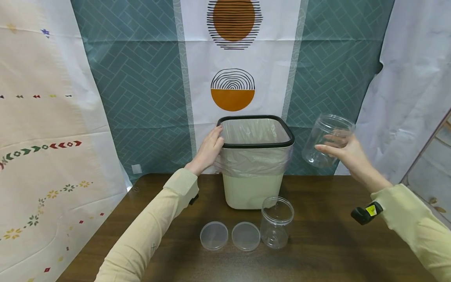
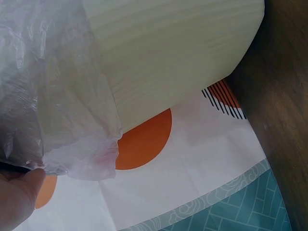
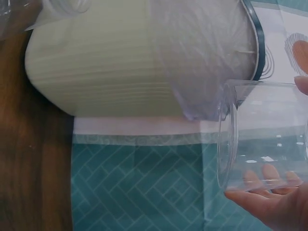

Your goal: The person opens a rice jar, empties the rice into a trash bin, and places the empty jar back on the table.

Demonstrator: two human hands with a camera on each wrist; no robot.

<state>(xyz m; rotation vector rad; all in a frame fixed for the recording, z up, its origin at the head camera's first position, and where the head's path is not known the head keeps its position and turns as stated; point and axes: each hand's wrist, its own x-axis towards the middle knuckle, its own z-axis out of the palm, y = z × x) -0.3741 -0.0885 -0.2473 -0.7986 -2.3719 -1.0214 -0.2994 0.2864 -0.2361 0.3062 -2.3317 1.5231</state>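
Observation:
A cream trash can (image 1: 251, 192) with a black rim and a translucent bag liner (image 1: 255, 160) stands on the table. My left hand (image 1: 208, 149) grips its rim at the left side; in the left wrist view the thumb (image 2: 26, 187) lies against the outside of the rim. To the right of the can, my right hand (image 1: 341, 150) holds up a clear plastic jar (image 1: 318, 137), lidless and slightly tilted, with fingers and thumb around it. A second clear jar (image 1: 276, 231) stands open-topped in front of the can. Left of it lie two round translucent lids (image 1: 214, 235) (image 1: 246, 236).
The brown wooden table (image 1: 331, 231) reaches back to a teal and white patterned curtain (image 1: 141, 78) close behind the can. A pale cloth (image 1: 53, 156) hangs along the left side, and a white one (image 1: 405, 98) along the right.

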